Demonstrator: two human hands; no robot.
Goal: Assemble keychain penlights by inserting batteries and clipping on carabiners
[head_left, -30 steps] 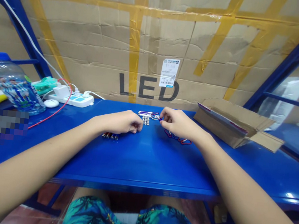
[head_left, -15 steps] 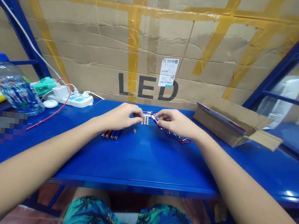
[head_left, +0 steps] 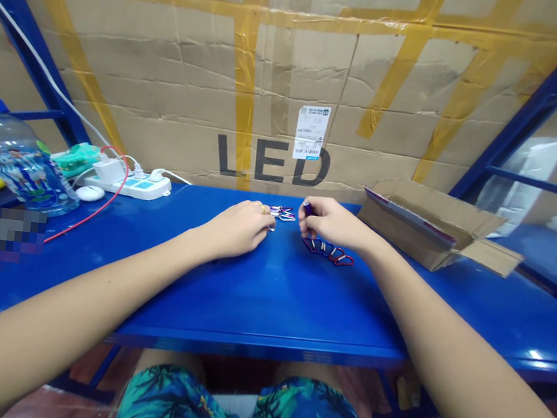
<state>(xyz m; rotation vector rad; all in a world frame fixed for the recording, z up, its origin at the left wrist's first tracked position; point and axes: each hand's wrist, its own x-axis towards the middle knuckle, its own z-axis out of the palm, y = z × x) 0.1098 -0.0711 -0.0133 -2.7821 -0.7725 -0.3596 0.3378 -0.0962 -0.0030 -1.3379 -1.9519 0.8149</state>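
Note:
My right hand (head_left: 325,221) is closed around a small dark purple-blue piece (head_left: 309,208), raised just above the table. Below that hand lies a row of red and blue carabiners (head_left: 328,249). My left hand (head_left: 241,228) rests low over the table with its fingers bent down and together. A bit of shiny metal (head_left: 271,228) shows at its fingertips; what the fingers hold is hidden. Just beyond them lie several purple and silver carabiner-like pieces (head_left: 282,215), too small to make out fully.
The blue table (head_left: 268,295) carries an open cardboard box (head_left: 407,230) on the right. A power strip (head_left: 145,186), a white mouse-like object (head_left: 90,193), a red cable (head_left: 102,208) and a plastic bottle (head_left: 22,160) stand on the left. A large carton (head_left: 181,90) forms the back.
My left hand has shifted right and nearer, now covering the small metal pieces and the dark tubes. My right hand has closed on the purple-blue piece and lifted slightly from the carabiners.

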